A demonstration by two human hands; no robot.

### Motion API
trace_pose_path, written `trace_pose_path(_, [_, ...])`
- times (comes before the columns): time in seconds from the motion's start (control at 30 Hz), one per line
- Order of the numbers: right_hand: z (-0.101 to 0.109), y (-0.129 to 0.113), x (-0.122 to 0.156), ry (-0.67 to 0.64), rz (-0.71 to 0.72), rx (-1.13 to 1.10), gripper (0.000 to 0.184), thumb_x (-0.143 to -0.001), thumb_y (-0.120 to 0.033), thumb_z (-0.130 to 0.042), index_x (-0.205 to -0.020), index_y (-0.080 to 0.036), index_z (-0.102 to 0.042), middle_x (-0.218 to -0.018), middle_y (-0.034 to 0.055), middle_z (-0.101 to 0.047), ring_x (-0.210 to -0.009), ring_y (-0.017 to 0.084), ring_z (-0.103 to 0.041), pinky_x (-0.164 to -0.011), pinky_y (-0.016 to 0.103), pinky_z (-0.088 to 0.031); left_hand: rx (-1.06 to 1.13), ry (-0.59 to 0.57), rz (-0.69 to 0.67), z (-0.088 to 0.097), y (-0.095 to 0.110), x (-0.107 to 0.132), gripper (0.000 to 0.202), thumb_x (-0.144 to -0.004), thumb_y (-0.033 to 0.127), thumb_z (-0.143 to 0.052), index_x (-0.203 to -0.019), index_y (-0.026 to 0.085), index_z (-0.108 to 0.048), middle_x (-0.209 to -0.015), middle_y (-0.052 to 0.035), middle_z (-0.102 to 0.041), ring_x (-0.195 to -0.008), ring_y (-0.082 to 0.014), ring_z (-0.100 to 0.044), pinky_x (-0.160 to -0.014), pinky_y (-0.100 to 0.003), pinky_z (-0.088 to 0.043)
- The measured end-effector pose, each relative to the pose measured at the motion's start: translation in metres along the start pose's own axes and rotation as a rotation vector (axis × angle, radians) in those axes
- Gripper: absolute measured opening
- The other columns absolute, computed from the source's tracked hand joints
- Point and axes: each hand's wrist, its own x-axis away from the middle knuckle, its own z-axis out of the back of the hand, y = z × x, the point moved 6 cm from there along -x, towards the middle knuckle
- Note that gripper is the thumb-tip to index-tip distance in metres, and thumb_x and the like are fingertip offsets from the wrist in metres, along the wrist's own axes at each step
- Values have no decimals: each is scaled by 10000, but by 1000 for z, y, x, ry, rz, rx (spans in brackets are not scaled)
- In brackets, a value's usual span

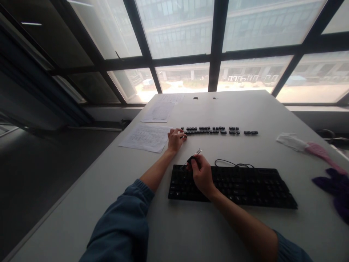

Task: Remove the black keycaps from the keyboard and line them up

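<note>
My left hand (175,140) is at the left end of the rows of loose black keycaps (215,131), its fingertips closed on a keycap (185,135) at the table surface. In my right hand (201,174) is a keycap puller (191,159) with a dark handle and thin metal wires sticking out at both ends. That hand hovers over the upper left part of a black keyboard (245,185), which lies flat in front of me. Part of the keyboard is hidden behind my right hand and forearm.
Printed sheets of paper (147,138) lie left of the keycaps. The keyboard's black cable (234,163) loops behind it. At the right edge are a white and pink cloth item (305,143) and a dark purple cloth (332,185). Large windows (177,29) stand behind the white table (152,233).
</note>
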Motion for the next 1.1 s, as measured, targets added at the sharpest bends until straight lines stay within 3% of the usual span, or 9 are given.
trace_pose_path(0.53, [0, -2, 2, 11, 42, -30, 113, -937, -315, -527, -944, -206, -553, -725, 10, -642, -632, 169, -642, -613, 283, -526, -1, 14, 64, 2, -5, 0, 135, -734, 208, -812, -846, 263, -762, -1168, -57, -650, -1125, -311, -473, -909, -454, -359])
trace_pose_path(0.73, [6, -14, 2, 77, 94, -13, 105, -950, -301, -515, -944, -204, -554, -764, 10, -648, -625, 153, -624, -628, 278, -519, -7, 55, 85, 11, -4, 6, 188, -737, 237, -818, -912, 267, -755, -1154, -46, -669, -1117, -295, -491, -915, -431, -368])
trace_pose_path(0.93, [9, -26, 1, -33, 183, 194, 90, -956, -263, -491, -938, -209, -560, -737, -4, -623, -640, 154, -603, -644, 270, -471, 95, 132, 106, 37, 2, 30, 116, -843, 263, -713, -954, 245, -742, -1091, -56, -679, -1072, -258, -545, -981, -430, -371])
trace_pose_path(1.1, [-2, -22, 6, -223, 228, 345, 127, -964, -211, -443, -916, -205, -560, -697, -19, -574, -621, 148, -543, -642, 257, -430, 243, 152, 37, 77, 33, 71, 146, -923, 235, -582, -969, 219, -720, -1049, -51, -685, -1031, -216, -580, -976, -398, -409])
